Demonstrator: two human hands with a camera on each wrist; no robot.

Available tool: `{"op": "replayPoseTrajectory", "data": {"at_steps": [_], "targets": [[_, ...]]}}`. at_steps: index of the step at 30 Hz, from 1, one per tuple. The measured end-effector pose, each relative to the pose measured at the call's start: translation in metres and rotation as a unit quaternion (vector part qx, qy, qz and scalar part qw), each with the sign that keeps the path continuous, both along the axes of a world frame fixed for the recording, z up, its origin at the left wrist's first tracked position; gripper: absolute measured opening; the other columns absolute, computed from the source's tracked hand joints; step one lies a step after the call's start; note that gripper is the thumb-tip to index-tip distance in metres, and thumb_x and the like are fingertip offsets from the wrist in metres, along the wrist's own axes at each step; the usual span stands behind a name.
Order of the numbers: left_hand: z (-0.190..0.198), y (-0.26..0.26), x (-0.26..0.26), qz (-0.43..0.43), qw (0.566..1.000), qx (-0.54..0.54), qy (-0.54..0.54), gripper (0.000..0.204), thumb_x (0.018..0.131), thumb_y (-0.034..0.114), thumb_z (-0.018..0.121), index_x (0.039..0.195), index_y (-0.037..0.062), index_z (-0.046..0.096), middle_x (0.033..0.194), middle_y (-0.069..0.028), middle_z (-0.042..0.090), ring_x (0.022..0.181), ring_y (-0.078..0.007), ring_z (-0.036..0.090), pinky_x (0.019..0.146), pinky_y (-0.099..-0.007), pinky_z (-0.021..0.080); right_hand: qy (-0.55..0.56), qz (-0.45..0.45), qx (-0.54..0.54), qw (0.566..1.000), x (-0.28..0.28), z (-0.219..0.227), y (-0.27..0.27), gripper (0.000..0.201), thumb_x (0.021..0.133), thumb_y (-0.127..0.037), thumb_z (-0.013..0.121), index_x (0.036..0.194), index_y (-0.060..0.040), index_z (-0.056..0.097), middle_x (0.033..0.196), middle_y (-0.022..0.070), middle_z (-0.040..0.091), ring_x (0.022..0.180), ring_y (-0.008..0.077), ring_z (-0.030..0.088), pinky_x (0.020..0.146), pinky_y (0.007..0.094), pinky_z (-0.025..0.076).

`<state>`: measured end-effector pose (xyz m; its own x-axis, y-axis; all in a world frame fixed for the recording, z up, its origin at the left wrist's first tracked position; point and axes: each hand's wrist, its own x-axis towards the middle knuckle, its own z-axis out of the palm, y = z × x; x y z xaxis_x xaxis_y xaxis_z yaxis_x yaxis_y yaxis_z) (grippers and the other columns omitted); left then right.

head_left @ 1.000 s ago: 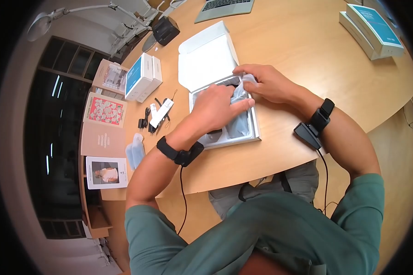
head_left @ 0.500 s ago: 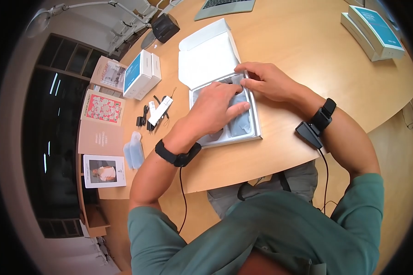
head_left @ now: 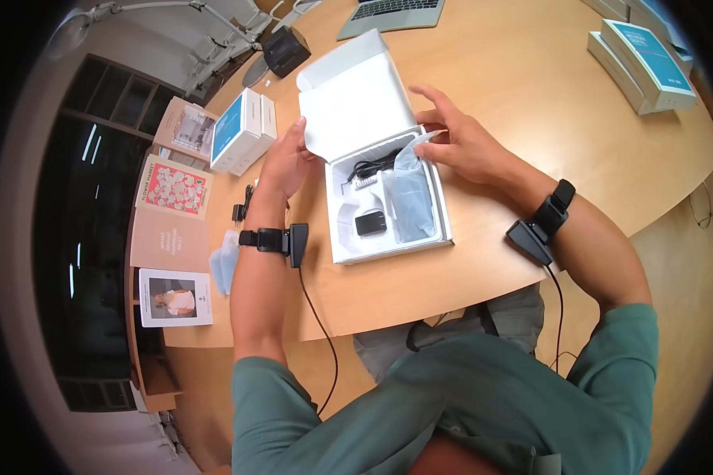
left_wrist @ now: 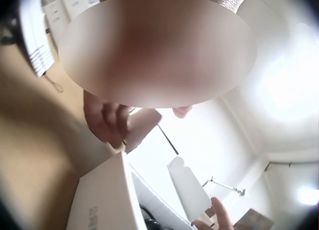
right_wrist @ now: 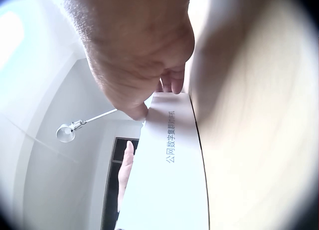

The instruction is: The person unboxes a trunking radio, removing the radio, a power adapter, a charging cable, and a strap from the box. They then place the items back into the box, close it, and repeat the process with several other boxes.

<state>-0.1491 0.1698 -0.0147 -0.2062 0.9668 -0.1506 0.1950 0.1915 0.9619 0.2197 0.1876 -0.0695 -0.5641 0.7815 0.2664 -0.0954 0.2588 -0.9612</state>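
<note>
The left hand [head_left: 289, 162] is loosely open beside the white cardboard lid [head_left: 352, 99]; the right hand [head_left: 471, 149], grip unclear, is nearer the long frosted-plastic pouch [head_left: 412, 204]

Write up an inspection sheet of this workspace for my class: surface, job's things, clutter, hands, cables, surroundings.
Surface: table, light wood.
Job's things: white box, lid raised; inside, a bagged item, a black adapter and a coiled cord.
Clutter: box stacks at left and far right; books along the left edge; pale bundle beside the left forearm.
Hands: left hand at the lid's left edge, grip unclear; right hand grips the box near its far right corner.
Cables: cord in the box; one lead from the left wrist device, another from the right.
Surroundings: laptop, lamp, dark window.
</note>
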Motion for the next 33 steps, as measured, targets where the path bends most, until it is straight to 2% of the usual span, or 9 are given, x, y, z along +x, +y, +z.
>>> {"op": "replayPoseTrajectory", "data": {"at_steps": [4, 9, 14, 22, 24, 27, 28, 29, 33], "targets": [[0.000, -0.025, 0.018, -0.072, 0.991, 0.045, -0.108, 0.057, 0.114, 0.038, 0.062, 0.156, -0.0004, 0.053, 0.146, -0.0133, 0.067, 0.138, -0.0259, 0.064, 0.114, -0.0449, 0.053, -0.015, -0.030, 0.008, 0.999, 0.000, 0.004, -0.004, 0.084, 0.099, -0.007, 0.073, 0.173, -0.0128, 0.033, 0.152, 0.0256, 0.062, 0.135, 0.0343, 0.063, 0.109, 0.0418, 0.055], [-0.003, -0.046, 0.003, -0.088, 0.981, 0.111, -0.133, 0.055, 0.106, 0.021, 0.074, 0.154, -0.0007, 0.057, 0.145, -0.0117, 0.068, 0.134, -0.0231, 0.064, 0.116, -0.0406, 0.050, 0.018, 0.075, 0.012, 0.997, 0.007, 0.005, 0.010, 0.076, 0.096, -0.006, 0.064, 0.169, -0.0087, 0.043, 0.149, 0.0200, 0.066, 0.134, 0.0274, 0.063, 0.111, 0.0400, 0.052], [-0.002, -0.064, -0.004, -0.125, 0.986, 0.103, 0.032, 0.064, 0.099, 0.017, 0.081, 0.154, -0.0028, 0.056, 0.145, -0.0103, 0.068, 0.135, -0.0216, 0.063, 0.118, -0.0375, 0.048, 0.008, 0.053, -0.005, 0.999, 0.005, -0.006, 0.019, 0.064, 0.098, -0.005, 0.065, 0.161, -0.0060, 0.055, 0.141, 0.0127, 0.071, 0.126, 0.0217, 0.066, 0.107, 0.0381, 0.053], [0.019, -0.065, -0.006, -0.184, 0.973, 0.064, 0.121, 0.063, 0.093, 0.018, 0.088, 0.146, -0.0034, 0.061, 0.134, -0.0103, 0.072, 0.120, -0.0203, 0.070, 0.105, -0.0368, 0.056, -0.100, -0.023, 0.010, 0.995, 0.002, 0.012, 0.000, 0.069, 0.091, -0.006, 0.084, 0.156, -0.0051, 0.059, 0.106, 0.0002, 0.064, 0.086, 0.0088, 0.060, 0.081, 0.0262, 0.053], [0.025, -0.070, -0.001, -0.190, 0.966, 0.025, 0.175, 0.066, 0.091, 0.020, 0.092, 0.145, -0.0023, 0.061, 0.130, -0.0092, 0.072, 0.119, -0.0199, 0.068, 0.104, -0.0376, 0.056, -0.098, -0.016, -0.008, 0.995, 0.003, 0.016, -0.004, 0.068, 0.090, -0.007, 0.084, 0.153, -0.0044, 0.059, 0.105, -0.0002, 0.064, 0.087, 0.0094, 0.061, 0.080, 0.0263, 0.053], [0.036, -0.088, 0.009, -0.191, 0.929, 0.129, 0.291, 0.065, 0.081, 0.020, 0.096, 0.139, 0.0052, 0.070, 0.111, -0.0079, 0.079, 0.091, -0.0219, 0.062, 0.084, -0.0360, 0.054, -0.113, -0.020, -0.006, 0.993, 0.001, 0.021, -0.007, 0.046, 0.091, -0.007, 0.082, 0.136, -0.0003, 0.069, 0.098, 0.0009, 0.071, 0.086, 0.0103, 0.064, 0.078, 0.0276, 0.054], [0.048, -0.092, 0.011, -0.206, 0.910, 0.077, 0.351, 0.063, 0.082, 0.018, 0.095, 0.139, 0.0066, 0.071, 0.113, -0.0085, 0.079, 0.091, -0.0236, 0.062, 0.082, -0.0370, 0.053, -0.125, -0.027, -0.009, 0.992, 0.000, 0.021, -0.009, 0.039, 0.092, -0.008, 0.081, 0.129, 0.0005, 0.073, 0.095, 0.0012, 0.073, 0.085, 0.0104, 0.065, 0.077, 0.0280, 0.054], [0.044, -0.095, 0.011, -0.196, 0.919, 0.097, 0.327, 0.062, 0.082, 0.018, 0.095, 0.138, 0.0065, 0.071, 0.114, -0.0094, 0.079, 0.090, -0.0240, 0.062, 0.082, -0.0373, 0.053, -0.091, -0.045, -0.022, 0.995, -0.001, 0.024, -0.015, 0.029, 0.092, -0.009, 0.082, 0.118, 0.0020, 0.076, 0.095, 0.0022, 0.077, 0.086, 0.0096, 0.066, 0.077, 0.0294, 0.055], [0.043, -0.098, 0.010, -0.203, 0.918, 0.100, 0.325, 0.061, 0.083, 0.017, 0.094, 0.139, 0.0055, 0.071, 0.114, -0.0125, 0.079, 0.095, -0.0256, 0.066, 0.084, -0.0402, 0.054, -0.184, -0.060, -0.099, 0.976, 0.005, 0.026, -0.015, 0.031, 0.093, -0.010, 0.083, 0.119, 0.0033, 0.075, 0.102, 0.0042, 0.079, 0.092, 0.0103, 0.070, 0.082, 0.0314, 0.057]]}}
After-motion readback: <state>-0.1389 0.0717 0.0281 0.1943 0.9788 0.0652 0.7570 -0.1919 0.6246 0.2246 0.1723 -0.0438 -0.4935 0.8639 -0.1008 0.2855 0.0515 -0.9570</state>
